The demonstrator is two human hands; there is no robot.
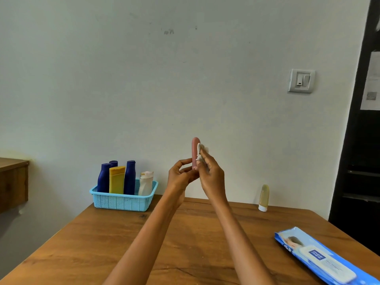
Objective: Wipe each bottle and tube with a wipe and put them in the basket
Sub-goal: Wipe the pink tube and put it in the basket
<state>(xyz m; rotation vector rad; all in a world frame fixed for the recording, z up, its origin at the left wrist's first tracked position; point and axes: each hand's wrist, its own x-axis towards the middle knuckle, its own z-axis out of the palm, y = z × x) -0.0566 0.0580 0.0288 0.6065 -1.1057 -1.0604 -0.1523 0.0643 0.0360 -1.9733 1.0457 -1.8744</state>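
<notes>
I hold a slim pink tube [194, 150] upright above the table. My left hand [181, 175] pinches its lower end. My right hand [211, 173] presses a crumpled white wipe [201, 151] against the tube's right side. A light blue basket [123, 199] stands at the table's back left. It holds three dark blue bottles [130, 177], a yellow bottle [116, 179] and a white bottle [146, 183]. A pale yellow tube [263, 197] stands on its white cap at the back right of the table.
A blue pack of wipes [320, 258] lies at the front right of the wooden table [102, 243]. A wooden shelf [12, 182] juts in at the left. The wall is close behind, with a dark doorway [362, 161] at the right.
</notes>
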